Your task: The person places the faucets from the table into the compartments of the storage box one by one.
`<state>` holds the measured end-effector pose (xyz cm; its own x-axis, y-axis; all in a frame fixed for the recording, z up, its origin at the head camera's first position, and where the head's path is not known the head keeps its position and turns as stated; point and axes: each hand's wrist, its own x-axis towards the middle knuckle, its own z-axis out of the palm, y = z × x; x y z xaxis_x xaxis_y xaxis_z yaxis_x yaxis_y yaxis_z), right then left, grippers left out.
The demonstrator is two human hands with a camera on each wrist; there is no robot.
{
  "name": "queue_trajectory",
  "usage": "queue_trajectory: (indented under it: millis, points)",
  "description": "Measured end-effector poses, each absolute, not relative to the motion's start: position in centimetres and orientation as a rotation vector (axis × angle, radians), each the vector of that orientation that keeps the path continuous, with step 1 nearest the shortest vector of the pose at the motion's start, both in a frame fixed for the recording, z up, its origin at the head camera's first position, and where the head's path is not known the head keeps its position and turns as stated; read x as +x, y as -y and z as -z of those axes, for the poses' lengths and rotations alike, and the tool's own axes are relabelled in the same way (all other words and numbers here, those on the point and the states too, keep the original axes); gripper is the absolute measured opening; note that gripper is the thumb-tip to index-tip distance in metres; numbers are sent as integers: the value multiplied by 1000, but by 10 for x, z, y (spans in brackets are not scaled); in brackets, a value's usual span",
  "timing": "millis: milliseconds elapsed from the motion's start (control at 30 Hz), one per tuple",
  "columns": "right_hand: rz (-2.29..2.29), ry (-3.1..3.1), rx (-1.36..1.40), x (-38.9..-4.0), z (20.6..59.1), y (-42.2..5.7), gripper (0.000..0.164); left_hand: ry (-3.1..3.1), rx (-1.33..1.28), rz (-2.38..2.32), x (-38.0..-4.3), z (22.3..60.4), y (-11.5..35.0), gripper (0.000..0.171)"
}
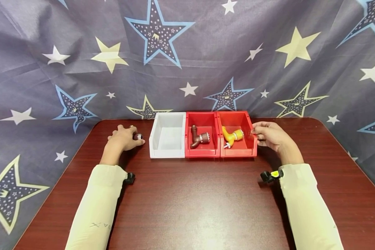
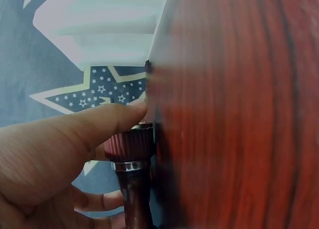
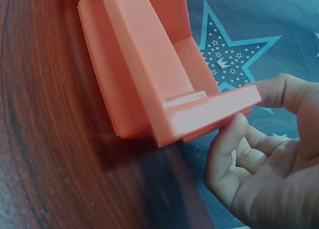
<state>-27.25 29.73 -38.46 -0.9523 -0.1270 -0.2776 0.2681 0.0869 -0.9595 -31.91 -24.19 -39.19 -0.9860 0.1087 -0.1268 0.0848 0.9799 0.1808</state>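
My left hand [image 1: 120, 139] is at the left of the table, its fingers round a dark brown tap [image 1: 138, 136]. In the left wrist view the thumb lies over the end of the tap's ribbed knob [image 2: 130, 145], and fingers show behind its body. At the right, my right hand [image 1: 273, 136] pinches the side wall of the right-hand red bin [image 1: 237, 153] between thumb and forefinger. That bin holds a yellow tap [image 1: 233, 135]. Another brown tap [image 1: 201, 138] lies in the middle red bin [image 1: 202, 153].
A white bin [image 1: 167, 153] with nothing visible inside stands left of the two red ones, all side by side in a row. They stand near the back of the dark red wooden table [image 1: 190, 201]. A star-patterned cloth [image 1: 206, 62] hangs behind.
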Motion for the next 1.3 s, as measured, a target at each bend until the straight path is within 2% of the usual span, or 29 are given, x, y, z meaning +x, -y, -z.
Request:
queue_trajectory:
  millis: [167,400,1300]
  points:
    - [1938,-2074,144,-272,384,-298,22,-2965,188,-289,-318,389,248,61]
    - [1949,-2065,135,-272,386,-298,20,-2946,327,-302,-319,384,258,43]
    - [1962,-2050,121,-271,383,-297,20,-3020,423,-237,-323,392,260,41]
